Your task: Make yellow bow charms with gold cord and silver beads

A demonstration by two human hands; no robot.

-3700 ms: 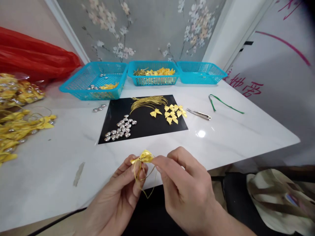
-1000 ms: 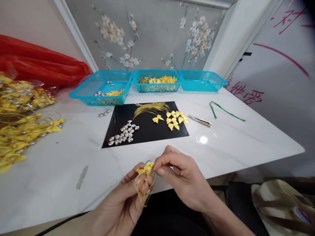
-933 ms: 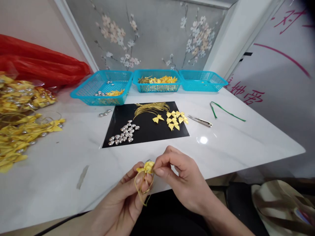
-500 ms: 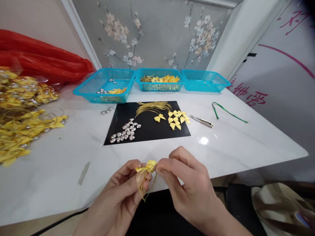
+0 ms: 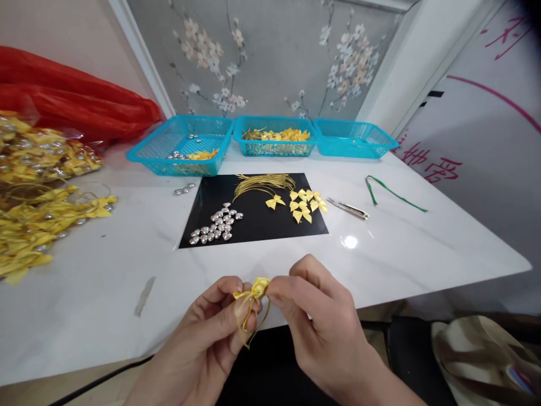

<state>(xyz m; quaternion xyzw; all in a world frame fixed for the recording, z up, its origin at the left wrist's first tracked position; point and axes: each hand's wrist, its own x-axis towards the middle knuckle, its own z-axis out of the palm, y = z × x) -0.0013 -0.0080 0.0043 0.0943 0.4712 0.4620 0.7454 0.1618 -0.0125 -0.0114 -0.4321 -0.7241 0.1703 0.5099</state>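
A yellow ribbon bow [image 5: 258,286] is held between my two hands above the table's front edge. My left hand [image 5: 215,327] is closed, pinching the bow from the left and below. A thin gold cord [image 5: 244,321] hangs from the bow in loops over the left fingers. My right hand [image 5: 325,316] pinches at the bow's right side, thumb and forefinger together; whether they grip ribbon or cord is hidden. Beyond the hands lies a black mat [image 5: 262,225] with silver heart-shaped beads [image 5: 217,223], a bundle of gold cords [image 5: 266,183] and several yellow bows [image 5: 302,206].
Three blue baskets [image 5: 180,166] stand along the back. Thread snips [image 5: 349,210] and a green cord [image 5: 395,194] lie to the right. Finished-looking yellow bow pieces [image 5: 54,220] are heaped at left, near red fabric [image 5: 76,96]. A grey mark [image 5: 145,296] shows on the white table.
Both hands stay almost in place on the bow. The right hand shifts only slightly; the view moves a little.
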